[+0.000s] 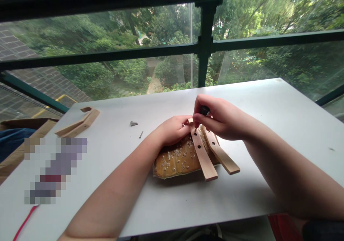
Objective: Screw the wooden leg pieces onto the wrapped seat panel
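My right hand is closed around the black handle of a screwdriver, its lower end pointing down at a wooden strip. That left wooden strip is angled and has dark holes along it. A second wooden strip of the same shape lies just to its right. Both rest across a brown block that looks wrapped in clear plastic and is dotted with small marks. My left hand lies over the block's far left side, its fingertips pinching the left strip's far end. The screwdriver's tip is hard to make out.
Several screws lie in a small pile on the white table, with a single screw nearer me. More curved wooden pieces sit at the far left corner. A blurred-out object with a red cord is at left. Windows stand behind.
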`<act>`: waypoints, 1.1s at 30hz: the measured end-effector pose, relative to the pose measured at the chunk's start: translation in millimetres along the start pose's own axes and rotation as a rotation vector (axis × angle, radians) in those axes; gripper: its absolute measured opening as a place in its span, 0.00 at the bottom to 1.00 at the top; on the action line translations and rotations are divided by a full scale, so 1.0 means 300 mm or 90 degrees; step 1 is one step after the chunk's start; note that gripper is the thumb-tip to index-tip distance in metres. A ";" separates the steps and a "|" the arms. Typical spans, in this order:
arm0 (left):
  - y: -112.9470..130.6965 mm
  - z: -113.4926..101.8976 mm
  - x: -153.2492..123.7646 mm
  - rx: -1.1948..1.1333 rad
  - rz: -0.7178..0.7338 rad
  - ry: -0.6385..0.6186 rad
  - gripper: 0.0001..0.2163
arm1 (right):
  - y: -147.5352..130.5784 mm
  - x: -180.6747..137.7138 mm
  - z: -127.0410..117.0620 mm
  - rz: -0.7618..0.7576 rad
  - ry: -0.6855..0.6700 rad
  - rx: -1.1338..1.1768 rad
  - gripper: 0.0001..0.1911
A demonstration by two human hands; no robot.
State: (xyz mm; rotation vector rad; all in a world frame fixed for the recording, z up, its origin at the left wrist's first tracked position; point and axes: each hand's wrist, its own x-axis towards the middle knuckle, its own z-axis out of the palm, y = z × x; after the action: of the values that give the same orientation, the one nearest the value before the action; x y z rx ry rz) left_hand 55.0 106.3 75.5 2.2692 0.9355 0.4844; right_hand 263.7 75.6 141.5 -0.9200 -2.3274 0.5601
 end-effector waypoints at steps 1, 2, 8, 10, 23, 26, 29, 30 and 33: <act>0.000 0.001 0.000 -0.001 0.000 0.003 0.13 | -0.001 -0.001 -0.002 -0.002 -0.005 -0.002 0.03; 0.001 0.001 0.000 0.000 0.001 0.005 0.14 | -0.003 -0.001 -0.004 -0.001 -0.013 -0.002 0.04; 0.000 -0.003 -0.001 0.007 0.010 0.007 0.13 | -0.003 -0.002 -0.002 -0.006 0.013 0.016 0.04; -0.002 -0.004 -0.001 0.016 0.002 0.008 0.13 | -0.003 -0.001 0.004 -0.022 0.047 0.027 0.03; -0.008 0.002 0.003 0.036 -0.005 -0.001 0.16 | -0.017 0.000 0.032 0.022 -0.036 0.053 0.06; -0.010 0.003 0.004 0.033 0.000 0.002 0.15 | -0.018 -0.005 0.027 0.030 -0.050 0.071 0.07; -0.007 0.004 0.003 0.022 0.003 0.001 0.13 | -0.018 -0.013 0.014 0.018 -0.094 0.102 0.14; -0.005 0.003 0.002 0.019 0.003 -0.001 0.12 | -0.019 -0.015 0.008 0.017 -0.109 0.110 0.15; 0.002 -0.001 -0.001 0.026 -0.002 -0.002 0.13 | -0.021 -0.021 -0.011 0.030 -0.125 0.108 0.16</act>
State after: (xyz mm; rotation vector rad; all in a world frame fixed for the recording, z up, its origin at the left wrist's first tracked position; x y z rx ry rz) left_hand 54.8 105.8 76.1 2.3049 0.9551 0.4635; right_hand 266.5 67.4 145.3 -0.8765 -2.3901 0.8891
